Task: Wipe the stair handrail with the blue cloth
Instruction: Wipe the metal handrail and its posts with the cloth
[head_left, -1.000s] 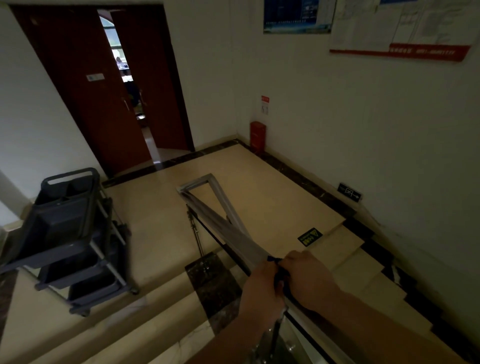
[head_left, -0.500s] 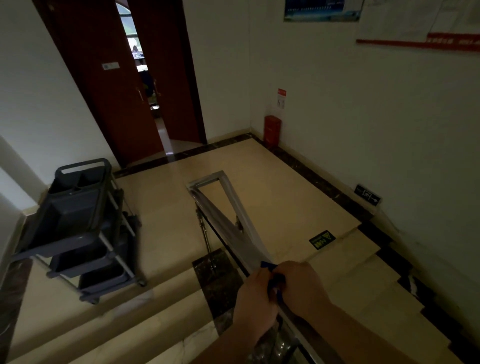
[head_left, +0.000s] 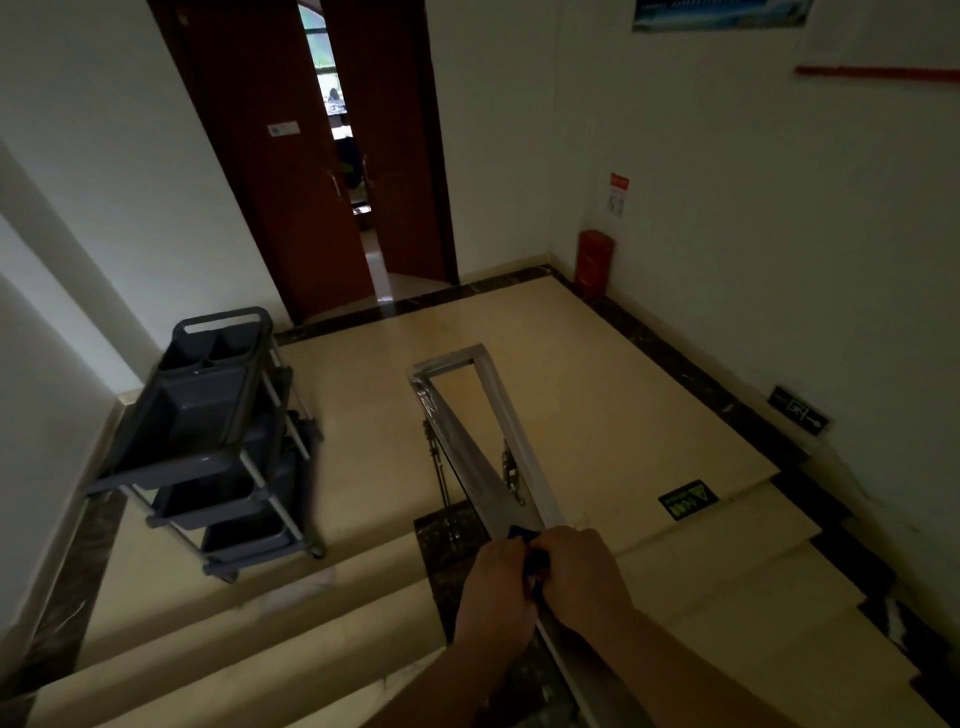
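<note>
1. Your left hand and right hand sit side by side on the sloping silver metal stair handrail, at its near, upper stretch.
2. The fingers of both hands are curled closed around the rail, clamped on the blue cloth between them.
3. Only a small dark-blue edge of the cloth shows, ahead of your knuckles and in the gap between the hands, lying on the rail top.
4. Beyond your hands the rail runs down to a squared loop above the beige tiled landing.
5. A grey plastic three-tier cleaning cart stands at the landing's left edge, well apart from the rail.
6. A dark red double door at the landing's far edge stands ajar.
</note>
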